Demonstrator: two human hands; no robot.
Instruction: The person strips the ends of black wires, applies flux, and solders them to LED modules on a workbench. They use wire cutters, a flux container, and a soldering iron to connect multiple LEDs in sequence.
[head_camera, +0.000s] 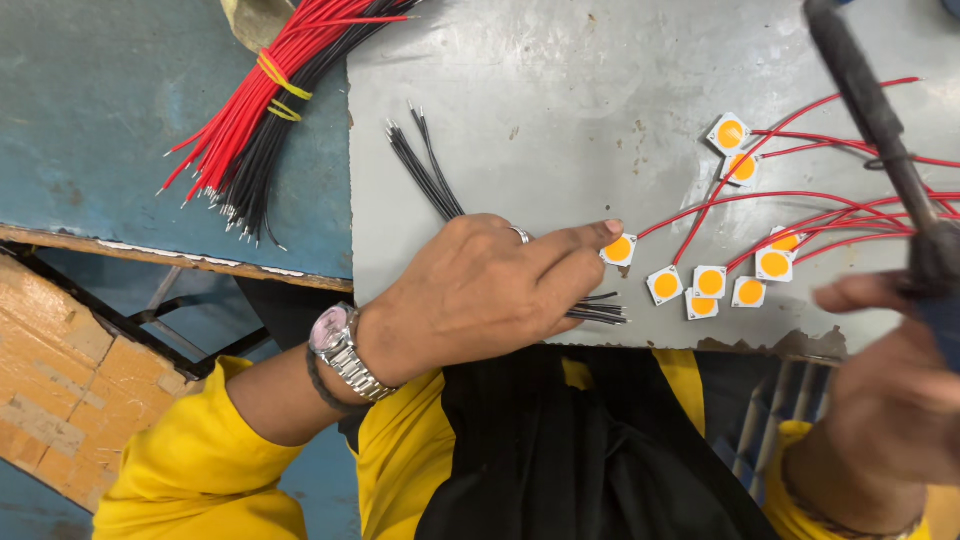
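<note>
Clamped on a small bunch of black wires (430, 175) is my left hand (480, 290), the grip closed around them so the stripped ends come out on both sides. My index finger stretches past the grip and its tip presses on one square LED chip (619, 250), which lies on the grey table (560, 90). Just beyond that fingertip, toward my right hand (890, 400), lie more LED chips (712, 285) with red wires (820, 205) already joined to them.

My right hand has its grip closed on the dark handle of a soldering iron (880, 120), held above those chips; this hand is blurred, so how the fingers lie I cannot tell exactly.

To do this step well, I judge I should keep the chip flat and fixed under the fingertip, with the finger away from the pad, and bring only one black wire to it.

Far behind my left grip lies a tied bundle of red and black wires (260, 110).
</note>
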